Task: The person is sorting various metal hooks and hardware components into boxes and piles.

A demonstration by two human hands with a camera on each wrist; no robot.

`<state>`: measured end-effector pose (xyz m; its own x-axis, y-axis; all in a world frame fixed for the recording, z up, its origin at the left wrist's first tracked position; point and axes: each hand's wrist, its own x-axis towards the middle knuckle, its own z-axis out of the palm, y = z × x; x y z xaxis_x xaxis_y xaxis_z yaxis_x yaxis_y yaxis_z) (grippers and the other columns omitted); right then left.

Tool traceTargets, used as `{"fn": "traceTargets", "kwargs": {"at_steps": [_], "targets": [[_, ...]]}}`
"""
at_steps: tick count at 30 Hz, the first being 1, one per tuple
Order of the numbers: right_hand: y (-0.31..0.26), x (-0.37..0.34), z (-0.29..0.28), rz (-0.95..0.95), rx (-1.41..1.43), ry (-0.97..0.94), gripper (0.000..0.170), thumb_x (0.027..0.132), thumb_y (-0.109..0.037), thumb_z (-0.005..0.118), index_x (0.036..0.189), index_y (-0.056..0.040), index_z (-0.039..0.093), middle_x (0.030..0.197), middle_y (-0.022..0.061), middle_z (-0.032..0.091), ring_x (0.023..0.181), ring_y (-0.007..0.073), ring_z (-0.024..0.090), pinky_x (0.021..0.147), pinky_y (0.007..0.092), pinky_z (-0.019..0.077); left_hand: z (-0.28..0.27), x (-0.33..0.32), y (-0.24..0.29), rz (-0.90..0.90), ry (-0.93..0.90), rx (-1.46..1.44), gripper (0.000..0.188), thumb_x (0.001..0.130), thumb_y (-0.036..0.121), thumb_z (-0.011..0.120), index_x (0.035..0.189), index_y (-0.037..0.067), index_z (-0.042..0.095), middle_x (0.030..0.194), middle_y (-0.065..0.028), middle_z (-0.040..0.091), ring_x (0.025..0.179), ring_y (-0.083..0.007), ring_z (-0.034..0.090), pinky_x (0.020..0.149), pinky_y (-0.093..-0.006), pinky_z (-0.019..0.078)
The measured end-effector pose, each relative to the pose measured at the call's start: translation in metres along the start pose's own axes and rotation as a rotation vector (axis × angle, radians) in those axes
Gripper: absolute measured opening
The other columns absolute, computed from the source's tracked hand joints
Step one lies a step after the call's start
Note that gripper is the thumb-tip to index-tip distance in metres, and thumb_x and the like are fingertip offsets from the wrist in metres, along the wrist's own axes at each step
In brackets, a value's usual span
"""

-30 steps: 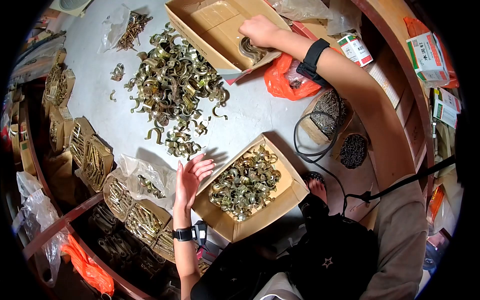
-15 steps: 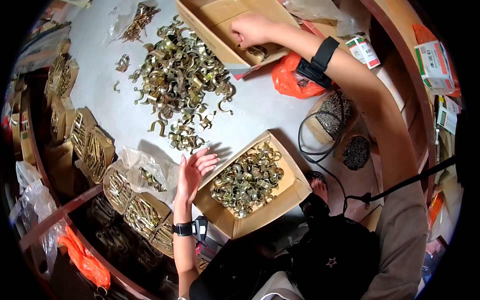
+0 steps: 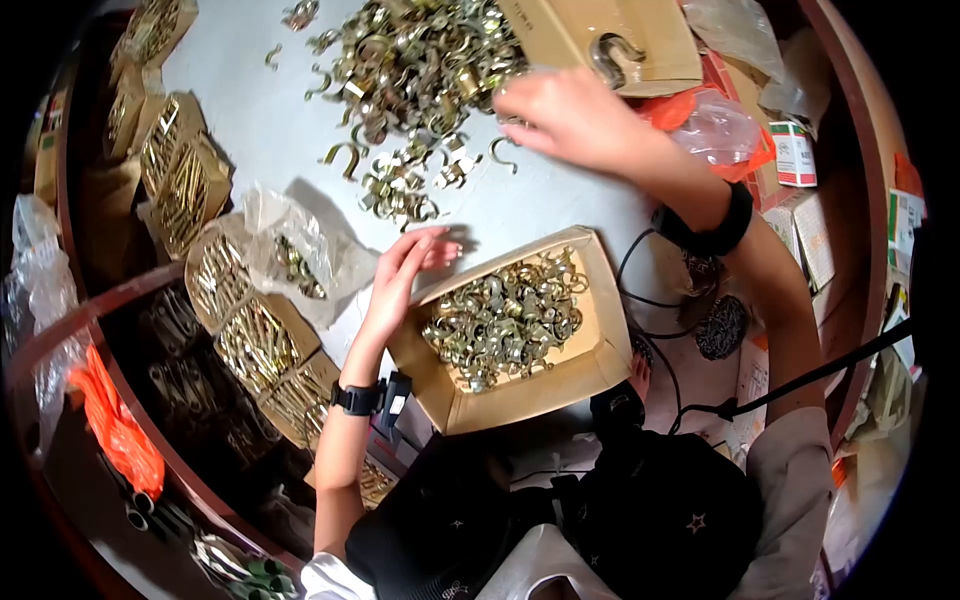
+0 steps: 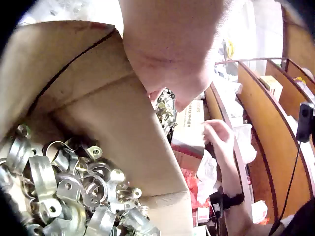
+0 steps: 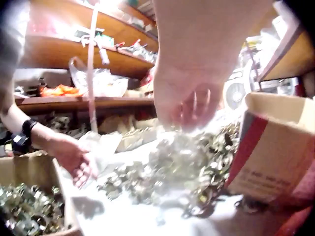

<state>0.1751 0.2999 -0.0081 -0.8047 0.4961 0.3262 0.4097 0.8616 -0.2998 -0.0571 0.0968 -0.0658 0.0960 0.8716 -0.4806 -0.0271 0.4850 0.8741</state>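
My right hand (image 3: 570, 118) is over the right edge of a loose pile of metal pipe clamps (image 3: 420, 70), just in front of the upper cardboard box (image 3: 650, 35). Its fingers bend downward, and I cannot tell whether they hold anything. Inside that box lie a few curved clamps (image 3: 612, 60). My left hand (image 3: 400, 275) is at the left rim of the nearer cardboard box (image 3: 500, 408), fingers relaxed and nothing in them. Many clamps (image 3: 510, 320) half fill this nearer box; the left wrist view shows their holed ends (image 4: 69, 187) close up.
Open cartons of bolts (image 3: 255, 345) line the left side, with a clear plastic bag (image 3: 300, 250) beside them. An orange bag (image 3: 735, 140) lies at the right, near a container of dark screws (image 3: 720, 328). A black cable (image 3: 800, 385) runs to the right.
My right hand has come out of the upper box and toward me, to the pile's edge. The head view has shifted, so the table appears higher. My left hand stays by the nearer box.
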Motion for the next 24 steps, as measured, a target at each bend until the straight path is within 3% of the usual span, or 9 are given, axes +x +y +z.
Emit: {"fn": "traceTargets", "kwargs": {"at_steps": [1, 2, 4, 11, 14, 16, 17, 19, 24], "targets": [[-0.001, -0.011, 0.016, -0.006, 0.003, -0.236, 0.021, 0.082, -0.023, 0.064, 0.083, -0.0027, 0.060, 0.070, 0.0126, 0.063, 0.070, 0.0331, 0.062, 0.064, 0.0399, 0.0499, 0.001, -0.001, -0.001, 0.039, 0.029, 0.114, 0.038, 0.100, 0.026, 0.042, 0.122, -0.004, 0.054, 0.103, -0.0128, 0.066, 0.099, -0.0176, 0.061, 0.089, -0.0287, 0.0461], [-0.003, -0.017, 0.031, -0.023, 0.021, -0.246, 0.021, 0.082, -0.023, 0.064, 0.083, -0.0027, 0.060, 0.070, 0.0126, 0.063, 0.070, 0.0331, 0.062, 0.064, 0.0399, 0.0499, 0.004, -0.002, -0.001, 0.084, 0.058, 0.040, 0.033, 0.097, 0.023, 0.050, 0.118, -0.002, 0.056, 0.101, -0.0087, 0.066, 0.095, -0.0126, 0.060, 0.086, -0.0260, 0.0452], [-0.002, -0.022, 0.057, 0.153, -0.051, -0.545, 0.023, 0.081, -0.023, 0.064, 0.082, -0.0002, 0.060, 0.073, 0.0159, 0.063, 0.074, 0.0341, 0.063, 0.068, 0.0423, 0.0499, 0.010, -0.002, -0.003, 0.122, 0.128, 0.078, 0.028, 0.096, 0.021, 0.054, 0.112, -0.001, 0.059, 0.093, -0.0062, 0.068, 0.089, -0.0119, 0.062, 0.081, -0.0251, 0.0468], [0.000, -0.036, 0.083, 0.164, 0.057, -0.471, 0.015, 0.077, -0.016, 0.061, 0.078, -0.0010, 0.058, 0.071, 0.0153, 0.061, 0.071, 0.0355, 0.062, 0.067, 0.0439, 0.0484, 0.015, -0.014, 0.029, 0.129, 0.138, 0.329, 0.027, 0.090, 0.019, 0.060, 0.109, 0.001, 0.061, 0.089, -0.0076, 0.069, 0.082, -0.0154, 0.065, 0.072, -0.0286, 0.0502], [-0.014, -0.032, 0.057, 0.269, 0.234, -0.352, 0.012, 0.075, -0.012, 0.061, 0.078, -0.0010, 0.057, 0.066, 0.0130, 0.057, 0.063, 0.0287, 0.060, 0.060, 0.0384, 0.0474, 0.001, -0.012, 0.065, 0.228, 0.122, 0.716, 0.033, 0.086, 0.026, 0.062, 0.110, 0.003, 0.062, 0.094, -0.0145, 0.068, 0.084, -0.0275, 0.067, 0.073, -0.0351, 0.0511], [-0.024, -0.034, 0.050, 0.402, 0.414, -0.267, 0.008, 0.079, -0.009, 0.060, 0.081, -0.0015, 0.059, 0.064, 0.0069, 0.056, 0.057, 0.0145, 0.057, 0.054, 0.0268, 0.0464, -0.007, 0.001, 0.074, 0.250, 0.154, 0.780, 0.034, 0.086, 0.024, 0.063, 0.113, 0.003, 0.062, 0.093, -0.0118, 0.068, 0.085, -0.0231, 0.066, 0.074, -0.0338, 0.0504], [-0.029, -0.035, 0.048, 0.399, 0.417, -0.273, 0.008, 0.079, -0.009, 0.060, 0.081, -0.0015, 0.059, 0.064, 0.0069, 0.056, 0.057, 0.0145, 0.057, 0.054, 0.0268, 0.0464, -0.012, 0.011, 0.075, 0.243, 0.152, 0.804, 0.034, 0.086, 0.022, 0.064, 0.114, 0.003, 0.061, 0.093, -0.0100, 0.068, 0.086, -0.0192, 0.064, 0.075, -0.0327, 0.0497], [-0.036, -0.036, 0.042, 0.754, 1.186, -0.398, 0.008, 0.085, -0.012, 0.060, 0.085, -0.0041, 0.060, 0.069, 0.0018, 0.059, 0.062, 0.0075, 0.057, 0.054, 0.0204, 0.0471, -0.018, 0.032, 0.068, 0.270, 0.131, 0.901, 0.035, 0.085, 0.023, 0.065, 0.115, 0.004, 0.061, 0.094, -0.0104, 0.068, 0.085, -0.0210, 0.065, 0.076, -0.0329, 0.0498], [-0.040, -0.049, 0.040, 0.826, 1.440, -0.469, 0.013, 0.087, -0.017, 0.061, 0.090, -0.0037, 0.061, 0.078, 0.0050, 0.064, 0.071, 0.0085, 0.060, 0.053, 0.0209, 0.0486, -0.010, 0.082, 0.031, 0.572, 0.124, 1.219, 0.032, 0.076, 0.020, 0.071, 0.102, 0.006, 0.059, 0.094, -0.0101, 0.059, 0.085, -0.0298, 0.062, 0.073, -0.0395, 0.0512]]}}
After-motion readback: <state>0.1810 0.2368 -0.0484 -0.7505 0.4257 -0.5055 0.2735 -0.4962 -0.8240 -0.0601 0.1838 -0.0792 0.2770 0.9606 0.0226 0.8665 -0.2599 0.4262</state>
